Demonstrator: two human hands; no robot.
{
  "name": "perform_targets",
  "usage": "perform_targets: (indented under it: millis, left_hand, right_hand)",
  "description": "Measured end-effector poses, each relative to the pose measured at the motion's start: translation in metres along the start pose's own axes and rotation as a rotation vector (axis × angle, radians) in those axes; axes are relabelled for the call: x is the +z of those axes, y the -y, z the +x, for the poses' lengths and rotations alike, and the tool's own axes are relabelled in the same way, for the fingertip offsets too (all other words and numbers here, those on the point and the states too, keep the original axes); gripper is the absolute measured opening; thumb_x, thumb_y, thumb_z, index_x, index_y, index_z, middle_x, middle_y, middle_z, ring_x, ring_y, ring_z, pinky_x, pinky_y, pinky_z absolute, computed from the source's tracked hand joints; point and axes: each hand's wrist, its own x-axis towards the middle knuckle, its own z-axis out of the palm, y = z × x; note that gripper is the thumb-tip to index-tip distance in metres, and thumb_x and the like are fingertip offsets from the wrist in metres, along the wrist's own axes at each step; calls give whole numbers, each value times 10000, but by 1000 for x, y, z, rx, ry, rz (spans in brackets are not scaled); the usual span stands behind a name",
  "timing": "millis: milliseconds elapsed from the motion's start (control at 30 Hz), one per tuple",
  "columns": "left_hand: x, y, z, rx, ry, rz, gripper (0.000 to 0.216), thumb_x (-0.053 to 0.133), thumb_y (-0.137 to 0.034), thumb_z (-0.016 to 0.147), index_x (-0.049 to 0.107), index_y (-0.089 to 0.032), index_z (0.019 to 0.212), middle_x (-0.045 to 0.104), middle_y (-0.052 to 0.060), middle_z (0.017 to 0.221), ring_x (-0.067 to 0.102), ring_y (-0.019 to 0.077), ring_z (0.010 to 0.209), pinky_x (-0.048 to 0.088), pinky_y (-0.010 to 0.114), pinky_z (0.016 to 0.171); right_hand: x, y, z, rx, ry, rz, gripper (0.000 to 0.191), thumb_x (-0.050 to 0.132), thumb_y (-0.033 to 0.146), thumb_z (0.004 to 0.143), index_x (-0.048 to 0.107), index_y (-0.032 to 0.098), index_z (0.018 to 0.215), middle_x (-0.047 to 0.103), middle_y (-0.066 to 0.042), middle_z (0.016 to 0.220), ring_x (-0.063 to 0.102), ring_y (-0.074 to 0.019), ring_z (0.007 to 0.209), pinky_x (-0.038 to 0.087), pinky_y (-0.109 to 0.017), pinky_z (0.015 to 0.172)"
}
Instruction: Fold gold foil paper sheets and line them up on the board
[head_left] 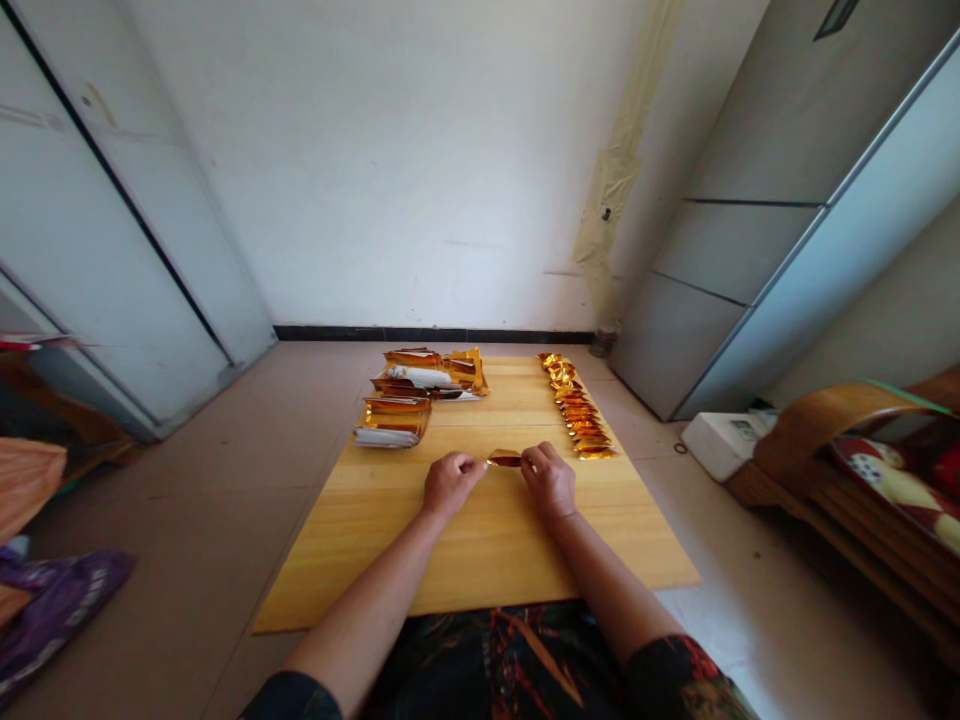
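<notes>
patterned clothing (480, 660), foil packet (505, 459) over wooden board (484, 560), white wall (420, 180).

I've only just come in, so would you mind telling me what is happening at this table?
A person holds a small gold foil piece between the left hand and right hand, over a wooden tabletop. Farther back on the left lie piles of gold-and-white foil wrappers; on the right is a row of gold foil pieces.

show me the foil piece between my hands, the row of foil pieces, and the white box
Foil piece (505, 459): head view, middle of its strip.
Row of foil pieces (577, 409): head view, around its middle.
White box (712, 446): head view, its visible side.
</notes>
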Motion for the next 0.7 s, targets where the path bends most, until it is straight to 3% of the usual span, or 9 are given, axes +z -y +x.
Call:
perform_targets:
  millis: [200,433,700]
  left_hand:
    - [0,4,0,14,18,-25,174,591,-328,740,684,-181,743,688,25,780,601,144,731,420,225,674]
    - [-1,0,-2,26,-7,7,169,567,-310,745,664,-181,697,664,8,745,583,126,702,401,211,659]
    - [0,1,-2,34,0,12,193,545,-324,743,665,-179,699,663,12,746,584,136,706,402,215,654]
  right_hand:
    - [-39,-46,-13,-97,-12,-238,273,449,216,894,645,218,705,580,-37,712,492,-135,683,279,-240,617]
    - [-70,-115,-22,-17,-82,-402,255,451,225,884,637,216,709,621,-56,734,505,-153,686,262,-262,593]
    - [-73,-135,-24,-58,-83,-476,210,491,177,846,629,196,689,610,-32,692,481,-125,638,245,-248,573]
